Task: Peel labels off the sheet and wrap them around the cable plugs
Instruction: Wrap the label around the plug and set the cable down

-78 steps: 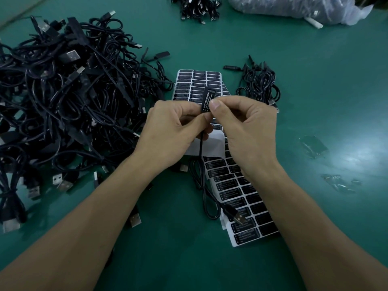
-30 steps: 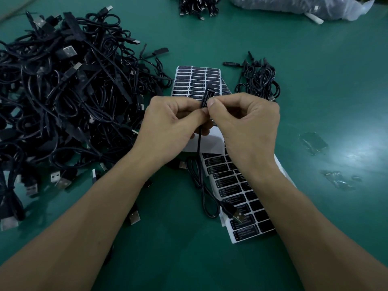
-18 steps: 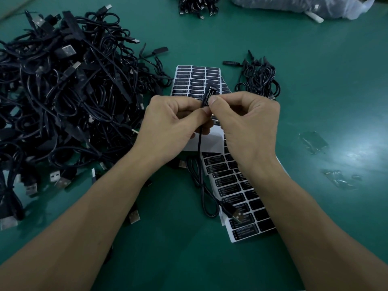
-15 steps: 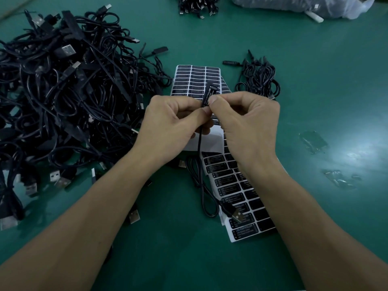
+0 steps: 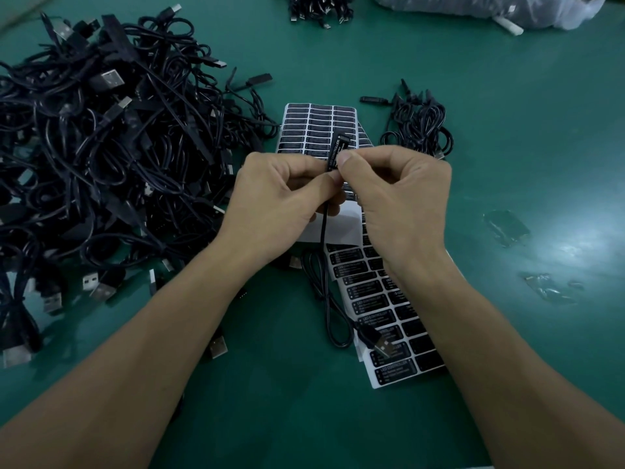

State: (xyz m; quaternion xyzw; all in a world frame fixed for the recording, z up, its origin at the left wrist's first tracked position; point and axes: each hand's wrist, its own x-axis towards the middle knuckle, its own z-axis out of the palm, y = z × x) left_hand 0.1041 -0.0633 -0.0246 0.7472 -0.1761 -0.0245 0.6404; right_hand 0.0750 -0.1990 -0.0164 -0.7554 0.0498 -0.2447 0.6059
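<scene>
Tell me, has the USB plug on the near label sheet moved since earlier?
No. The USB plug lies on the same labels, near the lower left corner of the label sheet.

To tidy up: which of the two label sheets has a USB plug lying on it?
The near label sheet, beside the right forearm: a silver USB plug rests on it. The far label sheet has none.

Slim black plug [image 5: 339, 139], white-lettered label [image 5: 334, 154] on it, stands nearly upright at frame centre, pinched by left hand [image 5: 280, 194] and right hand [image 5: 397, 194]. Its cable [image 5: 323, 231] drops to a loop whose USB end [image 5: 384, 346] lies on the white sheet [image 5: 378, 384] of black labels [image 5: 367, 288], lower centre.
</scene>
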